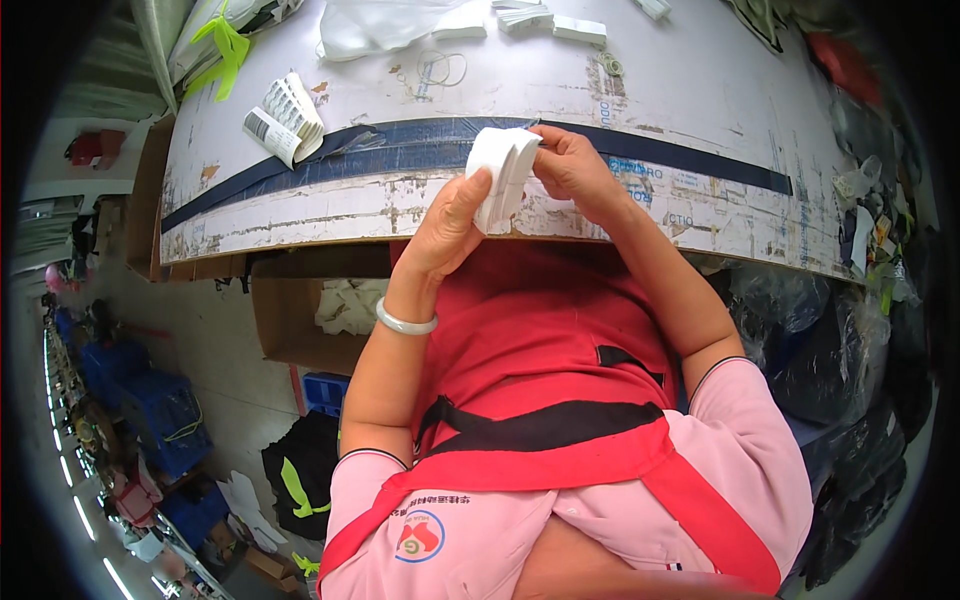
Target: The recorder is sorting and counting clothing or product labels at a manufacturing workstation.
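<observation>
My left hand (447, 222) grips a thick stack of white labels (502, 172), its thumb pressed on the near face. The stack is bent over at the top, and its layers fan apart slightly at the right side. My right hand (577, 172) is at the stack's upper right edge, thumb and forefinger pinched together there on the labels. Both hands are above the near part of the table (400, 215). Behind the stack, a dark blue tape strip (690, 155) runs across the tabletop.
Curled printed label strips (285, 120) lie at the table's left. Small white stacks (579, 30), rubber bands (441, 69) and a white plastic bag (372, 25) are at the back. A cardboard box (285, 315) stands below the table; clear plastic bags (830, 350) crowd the right.
</observation>
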